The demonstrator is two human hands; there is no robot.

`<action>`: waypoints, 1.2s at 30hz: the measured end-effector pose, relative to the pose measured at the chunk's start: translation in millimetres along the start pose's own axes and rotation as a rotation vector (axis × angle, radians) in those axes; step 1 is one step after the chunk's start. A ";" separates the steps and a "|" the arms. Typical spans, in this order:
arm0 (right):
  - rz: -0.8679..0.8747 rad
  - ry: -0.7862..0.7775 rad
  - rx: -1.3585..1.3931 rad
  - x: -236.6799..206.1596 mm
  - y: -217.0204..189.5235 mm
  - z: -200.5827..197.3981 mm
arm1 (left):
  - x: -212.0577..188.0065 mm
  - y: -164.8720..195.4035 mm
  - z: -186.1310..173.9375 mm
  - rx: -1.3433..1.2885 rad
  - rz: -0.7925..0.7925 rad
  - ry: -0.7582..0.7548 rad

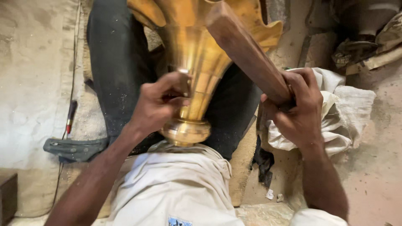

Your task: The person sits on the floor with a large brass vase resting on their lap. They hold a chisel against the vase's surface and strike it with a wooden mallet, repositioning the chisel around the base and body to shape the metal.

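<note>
Brass vessel (197,62): golden, fluted, flaring to a scalloped rim, narrow neck and rounded foot toward the white cloth (176,180) at the lap. Wooden mallet (247,52): reddish-brown, squared, slanted across the vessel's right flank.

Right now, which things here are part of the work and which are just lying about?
In use: brass vase, gripped by left hand; wooden mallet, gripped by right hand.
Lying about: white cloth, sandal, red-tipped tool, dark rag.

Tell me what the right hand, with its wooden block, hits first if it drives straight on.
Probably the fluted brass vase: the right hand aims the long wooden block at its flared rim, though depth is unclear.
</note>
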State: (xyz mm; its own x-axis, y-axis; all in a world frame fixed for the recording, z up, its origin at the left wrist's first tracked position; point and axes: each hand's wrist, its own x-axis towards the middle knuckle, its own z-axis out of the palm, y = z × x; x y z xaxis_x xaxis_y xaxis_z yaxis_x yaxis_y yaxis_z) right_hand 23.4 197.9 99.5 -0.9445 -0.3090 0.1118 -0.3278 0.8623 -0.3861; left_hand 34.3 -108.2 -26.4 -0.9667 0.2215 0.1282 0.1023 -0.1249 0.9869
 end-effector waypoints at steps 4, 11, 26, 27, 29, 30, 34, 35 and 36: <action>-0.025 0.056 0.020 -4.8 0.5 16.3 | 7.5 -8.7 -4.2 0.138 0.084 -0.134; 0.249 -0.025 0.257 3.0 12.7 26.7 | 3.3 -8.8 -1.6 0.165 0.037 -0.116; 0.103 -0.027 -0.250 -26.8 -17.8 34.8 | 14.5 -2.0 -7.2 0.248 -0.002 -0.337; 0.042 -0.073 -0.505 -29.0 -17.7 35.1 | 15.7 -2.2 -7.3 0.272 -0.035 -0.362; 0.138 0.026 -0.027 -32.9 -18.8 34.5 | 18.2 -3.1 -6.0 0.316 -0.098 -0.412; 0.182 0.072 0.211 -34.4 -20.0 33.6 | 19.7 -4.0 -6.6 0.319 -0.045 -0.419; 0.215 -0.043 -0.111 -42.5 -28.1 31.5 | 21.4 -9.4 -9.7 0.369 -0.069 -0.497; 0.111 0.018 -0.112 -44.2 -29.6 32.7 | 21.0 -11.7 -10.8 0.395 -0.131 -0.533; 0.001 0.077 -0.113 -45.3 -30.1 34.1 | 21.0 -14.4 -11.7 0.375 -0.082 -0.528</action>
State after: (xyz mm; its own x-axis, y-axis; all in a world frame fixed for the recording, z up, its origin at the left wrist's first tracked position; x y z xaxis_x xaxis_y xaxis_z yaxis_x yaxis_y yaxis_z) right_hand 76.9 172.2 74.9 -0.9422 -0.2805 0.1830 -0.3236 0.9034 -0.2813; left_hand 9.8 -113.0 -39.1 -0.7391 0.6735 -0.0119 0.2005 0.2368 0.9506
